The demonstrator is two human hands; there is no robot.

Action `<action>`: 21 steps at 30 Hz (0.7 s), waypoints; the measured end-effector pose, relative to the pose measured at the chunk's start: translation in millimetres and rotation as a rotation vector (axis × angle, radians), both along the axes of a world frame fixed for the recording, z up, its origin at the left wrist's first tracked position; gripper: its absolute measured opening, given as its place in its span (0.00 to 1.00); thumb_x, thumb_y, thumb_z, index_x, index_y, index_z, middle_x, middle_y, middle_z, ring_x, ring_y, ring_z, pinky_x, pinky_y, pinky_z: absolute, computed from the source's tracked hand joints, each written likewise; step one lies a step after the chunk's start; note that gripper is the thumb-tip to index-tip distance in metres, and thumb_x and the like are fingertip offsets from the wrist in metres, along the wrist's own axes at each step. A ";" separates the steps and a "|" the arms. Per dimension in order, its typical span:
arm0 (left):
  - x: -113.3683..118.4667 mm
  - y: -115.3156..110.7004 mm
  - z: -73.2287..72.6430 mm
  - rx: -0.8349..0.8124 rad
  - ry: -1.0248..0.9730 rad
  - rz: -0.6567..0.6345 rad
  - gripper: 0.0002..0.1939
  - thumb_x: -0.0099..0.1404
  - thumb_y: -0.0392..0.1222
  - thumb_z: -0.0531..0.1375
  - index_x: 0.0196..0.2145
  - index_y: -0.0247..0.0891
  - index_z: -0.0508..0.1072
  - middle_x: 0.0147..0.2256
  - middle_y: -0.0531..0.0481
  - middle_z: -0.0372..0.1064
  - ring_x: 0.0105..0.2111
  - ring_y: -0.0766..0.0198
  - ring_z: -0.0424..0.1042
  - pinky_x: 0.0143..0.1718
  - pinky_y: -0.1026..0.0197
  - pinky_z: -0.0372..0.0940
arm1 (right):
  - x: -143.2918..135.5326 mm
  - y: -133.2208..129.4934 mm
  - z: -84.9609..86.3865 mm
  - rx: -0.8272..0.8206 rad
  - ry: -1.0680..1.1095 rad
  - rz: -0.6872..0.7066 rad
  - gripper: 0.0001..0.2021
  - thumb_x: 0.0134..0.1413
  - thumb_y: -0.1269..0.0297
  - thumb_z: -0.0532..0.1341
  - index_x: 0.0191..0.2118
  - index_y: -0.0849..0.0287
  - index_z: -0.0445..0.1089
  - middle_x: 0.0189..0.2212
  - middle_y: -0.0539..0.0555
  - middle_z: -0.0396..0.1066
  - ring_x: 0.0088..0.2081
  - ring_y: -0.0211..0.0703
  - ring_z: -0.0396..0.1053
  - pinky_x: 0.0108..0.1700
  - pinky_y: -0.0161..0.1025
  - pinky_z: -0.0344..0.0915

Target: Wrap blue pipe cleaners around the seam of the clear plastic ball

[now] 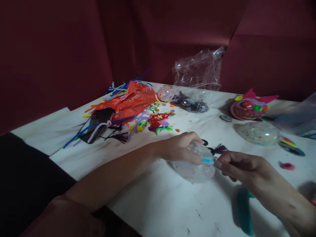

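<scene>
My left hand (184,148) wraps over a translucent, balloon-like round shell (194,172), which rests on the white table covering. Along the shell's right side runs a short light-blue strip (207,160). The strip's right end meets the pinched fingertips of my right hand (243,166). Just beyond the hands lie a black ring (204,142) and a dark tassel (220,149). Close to my right wrist is a teal piece (244,210), partly hidden.
Colourful pipe cleaners and foam bits surround a red plastic bag (130,100) and a black phone (97,125). A clear bag (198,70) stands behind. On the right are a decorated pink-eared ball (250,107), a speckled clear balloon (258,133) and a dark disc (292,148).
</scene>
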State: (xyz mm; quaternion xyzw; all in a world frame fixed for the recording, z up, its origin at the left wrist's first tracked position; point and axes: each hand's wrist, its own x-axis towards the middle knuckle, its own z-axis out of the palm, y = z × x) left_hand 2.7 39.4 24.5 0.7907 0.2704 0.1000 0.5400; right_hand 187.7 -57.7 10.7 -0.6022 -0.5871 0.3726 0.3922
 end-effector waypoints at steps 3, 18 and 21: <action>0.2 0.8 -2.2 0.006 -0.001 0.027 0.28 0.48 0.45 0.63 0.47 0.39 0.61 0.36 0.51 0.63 0.35 0.63 0.66 0.30 0.64 0.61 | 4.6 -3.9 -5.4 -0.020 0.052 0.100 0.39 0.43 0.25 0.66 0.23 0.67 0.69 0.21 0.57 0.57 0.24 0.43 0.55 0.22 0.26 0.54; -1.5 5.3 -3.3 -0.063 -0.060 -0.020 0.27 0.48 0.44 0.62 0.45 0.38 0.61 0.38 0.50 0.62 0.36 0.64 0.63 0.34 0.62 0.59 | 14.6 5.0 -12.0 0.106 0.026 0.212 0.31 0.57 0.35 0.66 0.28 0.65 0.69 0.30 0.56 0.60 0.32 0.45 0.59 0.32 0.27 0.61; -1.9 6.5 -3.5 -0.064 -0.071 -0.033 0.27 0.47 0.44 0.62 0.45 0.38 0.61 0.36 0.50 0.62 0.35 0.64 0.62 0.33 0.62 0.58 | 14.5 6.7 -10.9 0.096 0.079 0.264 0.32 0.57 0.35 0.66 0.26 0.65 0.69 0.37 0.57 0.60 0.38 0.49 0.60 0.40 0.31 0.61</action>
